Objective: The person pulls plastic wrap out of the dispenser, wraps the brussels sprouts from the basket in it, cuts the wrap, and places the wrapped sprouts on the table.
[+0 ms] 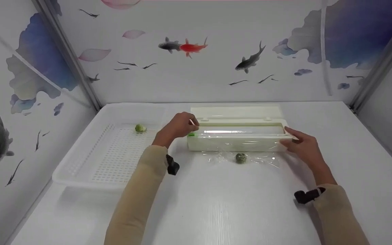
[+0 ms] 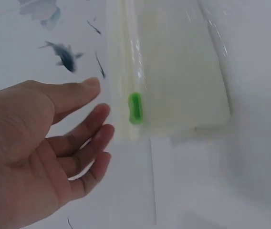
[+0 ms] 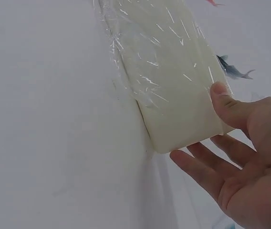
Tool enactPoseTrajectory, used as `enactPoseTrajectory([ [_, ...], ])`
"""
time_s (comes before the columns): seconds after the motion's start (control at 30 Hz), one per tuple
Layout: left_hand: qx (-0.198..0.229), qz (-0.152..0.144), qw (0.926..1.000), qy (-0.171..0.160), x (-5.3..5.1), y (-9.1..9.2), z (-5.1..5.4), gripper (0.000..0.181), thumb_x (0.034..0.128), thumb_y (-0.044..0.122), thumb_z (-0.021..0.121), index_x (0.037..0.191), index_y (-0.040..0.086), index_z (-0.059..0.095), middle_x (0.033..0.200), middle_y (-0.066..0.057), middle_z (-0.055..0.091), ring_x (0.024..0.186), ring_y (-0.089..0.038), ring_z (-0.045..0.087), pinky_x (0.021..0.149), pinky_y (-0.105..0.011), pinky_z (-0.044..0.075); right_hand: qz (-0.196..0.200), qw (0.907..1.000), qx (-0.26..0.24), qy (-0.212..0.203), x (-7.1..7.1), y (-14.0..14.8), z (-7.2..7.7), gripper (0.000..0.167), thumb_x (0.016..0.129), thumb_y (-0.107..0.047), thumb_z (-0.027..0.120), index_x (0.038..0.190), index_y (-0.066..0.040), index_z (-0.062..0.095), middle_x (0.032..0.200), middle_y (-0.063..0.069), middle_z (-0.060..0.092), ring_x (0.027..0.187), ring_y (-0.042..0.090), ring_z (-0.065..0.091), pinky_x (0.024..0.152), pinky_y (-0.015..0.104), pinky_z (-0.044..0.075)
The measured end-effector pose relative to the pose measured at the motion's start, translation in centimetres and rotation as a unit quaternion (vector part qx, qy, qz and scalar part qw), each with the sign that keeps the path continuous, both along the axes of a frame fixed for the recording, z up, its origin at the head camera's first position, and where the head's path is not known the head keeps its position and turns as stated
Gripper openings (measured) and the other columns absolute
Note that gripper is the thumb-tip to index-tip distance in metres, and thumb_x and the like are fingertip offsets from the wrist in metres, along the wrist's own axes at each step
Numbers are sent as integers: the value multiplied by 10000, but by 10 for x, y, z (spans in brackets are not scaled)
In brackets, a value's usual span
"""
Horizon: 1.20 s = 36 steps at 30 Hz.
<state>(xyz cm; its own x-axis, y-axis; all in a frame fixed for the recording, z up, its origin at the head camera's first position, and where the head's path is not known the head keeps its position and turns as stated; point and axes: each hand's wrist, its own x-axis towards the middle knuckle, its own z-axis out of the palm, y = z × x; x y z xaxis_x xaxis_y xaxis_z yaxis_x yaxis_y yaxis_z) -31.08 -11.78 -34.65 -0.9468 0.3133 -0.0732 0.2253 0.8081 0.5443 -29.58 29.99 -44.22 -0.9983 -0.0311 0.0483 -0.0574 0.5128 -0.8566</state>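
Now, taking the cling film dispenser (image 1: pixel 202 145) as the dial's centre, its long axis runs nine to three across the table (image 1: pixel 216 204), its lid (image 1: pixel 237 111) folded back at twelve. Left hand (image 1: pixel 181 125) sits at nine, the nearer one to the green slider (image 2: pixel 135 109), which lies just beside its fingertips; those fingers are loosely bent, parted, holding nothing. Over at three, the right hand (image 1: pixel 303 143) grips the end, thumb on the front, fingers around the corner. And look at six: cling film (image 1: pixel 264 160) drapes down the front, with a dark green ball (image 1: pixel 240 158) at it, close before the box; over or under the film, I can't tell. Out past the left hand at nine, a white perforated basket (image 1: pixel 77 182) holds a pale green sprout (image 1: pixel 140 128), the left forearm crossing the basket's near right corner.
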Motion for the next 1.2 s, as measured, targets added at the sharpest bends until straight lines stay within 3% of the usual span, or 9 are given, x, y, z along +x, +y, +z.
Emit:
enactPoseTrajectory([
  [0.13, 696, 105, 9975, 11, 10, 10, -4, 234, 1007, 163, 609, 1184, 37, 696, 1213, -154, 686, 1097, -277, 675, 893, -370, 578, 14, 9996, 229, 140, 2, -1, 4, 696, 916, -397, 730, 1501, -132, 462, 1597, 188, 367, 1347, 381, 499, 881, 229, 525],
  [0.27, 1641, 483, 9852, 75, 22, 13, -16, 220, 1005, 187, 617, 1159, 55, 700, 1143, -149, 699, 1013, -284, 693, 794, -317, 579, -24, 9978, 427, 503, 5, -2, 7, 632, 925, -381, 725, 1444, -81, 528, 1559, 220, 410, 1363, 458, 448, 995, 505, 489],
  [0.33, 2074, 768, 9752, 50, 28, 11, -25, 205, 998, 187, 628, 1131, 52, 706, 1096, -165, 707, 960, -298, 701, 735, -289, 573, -46, 9972, 421, 621, 7, -2, 9, 594, 936, -373, 711, 1420, -67, 553, 1535, 224, 437, 1351, 452, 458, 1018, 562, 467],
  [0.47, 2800, 1414, 9494, -148, 34, 7, -42, 201, 985, 189, 650, 1100, 35, 710, 1048, -186, 720, 905, -294, 717, 682, -257, 582, -204, 9959, 480, 743, 12, -2, 12, 529, 957, -395, 677, 1362, -62, 611, 1452, 213, 518, 1251, 370, 532, 915, 414, 498],
  [0.53, 3076, 1785, 9341, -305, 36, 5, -50, 225, 979, 209, 660, 1094, 23, 715, 1030, -180, 731, 874, -262, 724, 682, -259, 596, -307, 9954, 529, 737, 13, -2, 14, 518, 956, -428, 668, 1331, -71, 641, 1387, 193, 565, 1134, 247, 586, 830, 300, 497],
  [0.63, 3146, 2289, 9195, -562, 38, 3, -60, 277, 970, 253, 674, 1079, 4, 730, 1001, -160, 749, 832, -207, 726, 688, -266, 605, -371, 9955, 488, 726, 15, -4, 15, 510, 949, -448, 669, 1292, -71, 671, 1290, 168, 609, 949, 47, 580, 718, 204, 519],
  [0.73, 2992, 2559, 9162, -746, 38, 2, -67, 333, 954, 286, 694, 1069, -23, 740, 1006, -171, 757, 837, -203, 731, 703, -273, 609, -377, 9959, 393, 727, 16, -5, 15, 495, 947, -429, 679, 1270, -55, 681, 1232, 163, 621, 869, -32, 540, 704, 189, 562],
  [0.93, 2870, 2696, 9143, -952, 37, -1, -75, 378, 924, 307, 733, 1066, -43, 737, 1014, -180, 766, 900, -243, 751, 754, -299, 624, -482, 9966, 347, 566, 14, -8, 15, 496, 947, -407, 685, 1288, -48, 665, 1195, 168, 615, 857, 14, 562, 706, 173, 586],
  [1.2, 3514, 2560, 8954, -962, 31, 0, -87, 330, 909, 269, 753, 1071, -19, 755, 950, -130, 783, 814, -193, 758, 705, -267, 625, -635, 9975, -84, 291, 10, -14, 18, 520, 928, -403, 710, 1293, -37, 657, 1085, 71, 607, 808, 69, 652, 670, 188, 606],
])
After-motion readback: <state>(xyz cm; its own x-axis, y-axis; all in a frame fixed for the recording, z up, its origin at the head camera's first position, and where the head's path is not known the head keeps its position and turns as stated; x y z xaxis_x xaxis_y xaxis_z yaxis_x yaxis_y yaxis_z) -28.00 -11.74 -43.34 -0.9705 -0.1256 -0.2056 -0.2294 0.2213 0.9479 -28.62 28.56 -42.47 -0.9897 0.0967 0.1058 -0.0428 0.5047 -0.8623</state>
